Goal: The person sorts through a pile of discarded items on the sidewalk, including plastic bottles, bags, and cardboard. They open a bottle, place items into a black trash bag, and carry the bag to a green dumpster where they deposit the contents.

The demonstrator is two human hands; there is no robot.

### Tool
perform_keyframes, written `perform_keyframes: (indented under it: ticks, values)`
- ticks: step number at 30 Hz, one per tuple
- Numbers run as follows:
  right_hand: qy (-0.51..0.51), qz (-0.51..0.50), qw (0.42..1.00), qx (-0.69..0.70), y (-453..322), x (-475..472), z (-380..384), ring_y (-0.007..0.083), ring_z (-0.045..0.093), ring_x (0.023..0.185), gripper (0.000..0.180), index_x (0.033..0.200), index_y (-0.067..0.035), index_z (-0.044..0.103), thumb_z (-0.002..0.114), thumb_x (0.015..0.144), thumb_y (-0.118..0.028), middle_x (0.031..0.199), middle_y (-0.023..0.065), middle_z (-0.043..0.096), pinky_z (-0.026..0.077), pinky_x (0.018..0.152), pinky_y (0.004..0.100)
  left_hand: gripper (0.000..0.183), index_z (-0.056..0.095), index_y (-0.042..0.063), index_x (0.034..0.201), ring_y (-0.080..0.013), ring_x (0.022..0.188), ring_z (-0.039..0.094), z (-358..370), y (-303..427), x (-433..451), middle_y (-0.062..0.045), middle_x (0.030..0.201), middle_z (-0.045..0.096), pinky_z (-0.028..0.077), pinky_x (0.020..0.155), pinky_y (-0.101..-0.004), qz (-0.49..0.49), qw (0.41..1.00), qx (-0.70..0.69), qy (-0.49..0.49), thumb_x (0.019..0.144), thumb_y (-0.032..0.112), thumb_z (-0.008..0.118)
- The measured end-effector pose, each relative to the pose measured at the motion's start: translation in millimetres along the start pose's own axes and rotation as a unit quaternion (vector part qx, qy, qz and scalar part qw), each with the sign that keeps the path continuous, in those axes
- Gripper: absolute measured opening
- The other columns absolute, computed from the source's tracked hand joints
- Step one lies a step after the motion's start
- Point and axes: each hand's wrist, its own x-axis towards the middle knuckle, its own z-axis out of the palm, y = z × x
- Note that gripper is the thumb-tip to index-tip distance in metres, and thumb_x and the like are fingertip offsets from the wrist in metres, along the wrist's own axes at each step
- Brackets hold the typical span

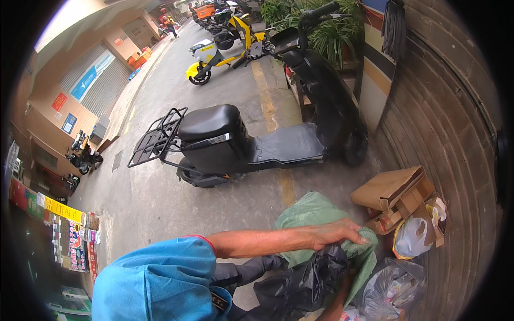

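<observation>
A green woven sack (307, 212) lies bunched on the ground before me. With my arm stretched out, my left hand (345, 236) grips a gathered edge of it. Just under that hand a crumpled black plastic bag (317, 277) hangs against the sack, over my legs. Only part of my right forearm (340, 295) shows, low in the view and beside the hanging green cloth. The black bag and the sack hide my right hand, so its grip cannot be seen.
Cardboard boxes (387, 188), a white plastic bag (413, 236) and a clear bag of rubbish (391, 287) lie along the wall (461, 160). A black electric scooter (249, 148) stands across the alley, with a yellow one (225, 52) beyond. Far off is a person (170, 26).
</observation>
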Motion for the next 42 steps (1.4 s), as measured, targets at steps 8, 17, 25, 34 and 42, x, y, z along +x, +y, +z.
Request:
perform_keyframes:
  ticks: [8,17,25,34,42]
  values:
    - [-0.185,-0.034,0.969,-0.161,32,-127,26,0.0381,0.066,0.103,0.029,0.101,-0.003,0.069,0.062,0.085,-0.027,0.106,0.0213,0.069,0.050,0.091,0.0498,0.025,0.061,-0.009,0.113,-0.0219,0.088,0.073,-39,27,35,-0.017,0.101,0.071,0.063,0.081,-0.0336,-0.038,0.996,-0.050,0.067,0.091,0.002,0.057]
    - [-0.049,-0.035,0.998,-0.034,-24,-145,-39,0.0376,0.068,0.091,0.030,0.106,-0.007,0.074,0.066,0.077,-0.012,0.094,0.0217,0.070,0.053,0.082,0.0501,0.034,0.061,-0.005,0.121,-0.0229,0.098,0.070,-31,50,60,-0.014,0.108,0.071,0.058,0.090,-0.0360,0.018,0.985,0.025,0.172,0.089,0.003,0.061]
    - [0.082,-0.060,0.984,0.149,-154,-147,-115,0.0389,0.067,0.079,0.028,0.100,-0.004,0.075,0.066,0.076,-0.014,0.087,0.0227,0.069,0.053,0.075,0.0469,0.039,0.056,-0.006,0.134,-0.0243,0.126,0.056,-29,102,112,-0.019,0.139,0.056,0.042,0.111,-0.0352,0.235,0.945,0.180,0.136,0.096,-0.001,0.055]
    - [0.420,-0.088,0.873,0.230,-145,-160,-106,0.0382,0.065,0.066,0.025,0.097,0.000,0.072,0.064,0.076,-0.010,0.074,0.0218,0.066,0.054,0.068,0.0469,0.046,0.047,-0.001,0.144,-0.0216,0.126,0.055,-26,72,97,-0.013,0.142,0.054,0.040,0.110,-0.0327,0.260,0.824,0.495,0.096,0.099,0.010,0.048]
    - [0.302,0.029,0.922,0.240,-82,-139,-25,0.0400,0.063,0.076,0.018,0.094,0.003,0.065,0.063,0.081,-0.010,0.079,0.0235,0.063,0.049,0.072,0.0483,0.046,0.054,0.001,0.138,-0.0242,0.120,0.059,-128,2,74,-0.011,0.134,0.060,0.046,0.105,-0.0374,-0.130,0.976,0.117,0.129,0.101,0.028,0.051]
